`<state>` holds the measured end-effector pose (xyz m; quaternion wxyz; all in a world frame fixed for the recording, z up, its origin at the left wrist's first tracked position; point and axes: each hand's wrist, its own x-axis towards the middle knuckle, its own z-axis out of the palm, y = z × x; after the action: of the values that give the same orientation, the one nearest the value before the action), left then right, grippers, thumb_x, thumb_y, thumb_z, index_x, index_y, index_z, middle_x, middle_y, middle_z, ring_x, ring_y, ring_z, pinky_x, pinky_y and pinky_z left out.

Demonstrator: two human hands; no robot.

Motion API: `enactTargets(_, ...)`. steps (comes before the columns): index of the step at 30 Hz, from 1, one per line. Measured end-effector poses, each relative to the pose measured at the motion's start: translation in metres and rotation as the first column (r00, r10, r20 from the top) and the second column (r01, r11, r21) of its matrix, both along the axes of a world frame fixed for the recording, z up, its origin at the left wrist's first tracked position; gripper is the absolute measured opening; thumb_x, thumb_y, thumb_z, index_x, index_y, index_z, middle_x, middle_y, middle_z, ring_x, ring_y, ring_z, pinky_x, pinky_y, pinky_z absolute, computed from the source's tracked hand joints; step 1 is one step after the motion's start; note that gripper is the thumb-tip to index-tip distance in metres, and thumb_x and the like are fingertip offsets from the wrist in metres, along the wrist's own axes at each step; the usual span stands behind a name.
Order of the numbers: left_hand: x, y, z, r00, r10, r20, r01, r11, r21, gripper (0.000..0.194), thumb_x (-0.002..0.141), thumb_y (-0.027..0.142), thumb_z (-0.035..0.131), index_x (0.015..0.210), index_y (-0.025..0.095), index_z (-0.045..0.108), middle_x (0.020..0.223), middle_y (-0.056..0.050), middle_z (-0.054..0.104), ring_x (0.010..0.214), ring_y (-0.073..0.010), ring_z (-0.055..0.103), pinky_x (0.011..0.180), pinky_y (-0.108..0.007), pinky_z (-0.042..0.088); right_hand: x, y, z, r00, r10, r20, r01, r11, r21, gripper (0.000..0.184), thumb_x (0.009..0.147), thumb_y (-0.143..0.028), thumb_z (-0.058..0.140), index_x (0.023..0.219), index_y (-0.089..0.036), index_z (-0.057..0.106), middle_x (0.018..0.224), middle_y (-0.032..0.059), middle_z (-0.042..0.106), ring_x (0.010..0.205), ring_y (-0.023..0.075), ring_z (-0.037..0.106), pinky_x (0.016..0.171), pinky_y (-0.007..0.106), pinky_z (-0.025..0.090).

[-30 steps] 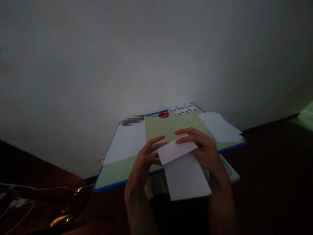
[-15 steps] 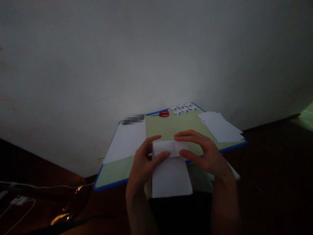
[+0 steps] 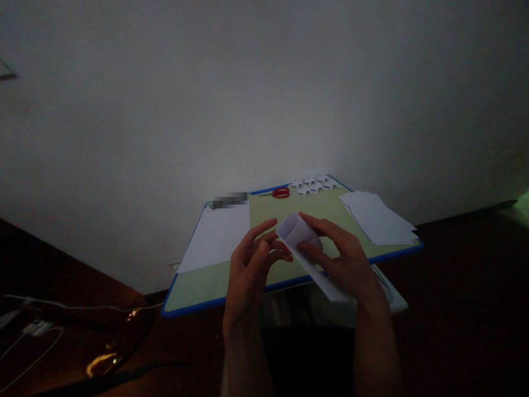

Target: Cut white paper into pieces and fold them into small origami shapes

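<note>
A white sheet of paper (image 3: 312, 268), folded over at its far end into a loose loop, is held above the near edge of the table. My right hand (image 3: 341, 253) pinches the folded end between thumb and fingers. Just left of the paper is my left hand (image 3: 254, 264), its fingers apart and curved, holding nothing. Its fingertips are close to the paper's left edge; whether they touch it I cannot tell. The lower part of the paper slants down to the right, under my right hand.
The green table (image 3: 206, 289) has a blue rim. On it lie red-handled scissors (image 3: 281, 193), several folded white paper shapes (image 3: 316, 184), a stack of white sheets (image 3: 378, 218) and a large white sheet (image 3: 219, 234) at left. White cables (image 3: 82, 306) run at lower left. A wall stands behind.
My left hand has let go of the paper and moved slightly away. My right hand has turned the paper so that it slants, and its folded end now shows edge-on as a loop.
</note>
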<state>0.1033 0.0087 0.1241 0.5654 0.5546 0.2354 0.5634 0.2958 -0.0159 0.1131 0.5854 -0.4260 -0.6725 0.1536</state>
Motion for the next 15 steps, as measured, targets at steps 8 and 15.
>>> enactTargets(8, 0.009, 0.0, -0.005, 0.988, 0.115, -0.106, -0.09, 0.972, 0.218, 0.039, 0.089, 0.038, 0.081, 0.125, 0.026, 0.074, 0.133, -0.01, 0.072, 0.123, -0.0294, 0.068, 0.101, -0.04, 0.056, -0.015, -0.005, 0.006, 0.996, 0.007, -0.088, -0.001, 0.998, 0.063, 0.054, 0.094, -0.035, 0.078, 0.145, -0.036, 0.059, 0.129, 0.0053, 0.074, 0.106, 0.0242, 0.074, 0.093, 0.041, 0.063)
enactTargets(15, 0.017, -0.008, 0.0, 0.995, 0.052, -0.084, -0.034, 0.979, 0.203, 0.037, 0.098, 0.043, 0.07, 0.129, 0.027, 0.058, 0.14, -0.011, 0.069, 0.134, -0.0291, 0.063, 0.113, -0.045, 0.05, -0.023, -0.004, 0.013, 0.992, -0.126, 0.011, 0.121, 0.968, 0.219, 0.033, 0.096, -0.029, 0.073, 0.128, -0.029, 0.065, 0.119, 0.007, 0.071, 0.11, 0.0253, 0.068, 0.097, 0.041, 0.058)
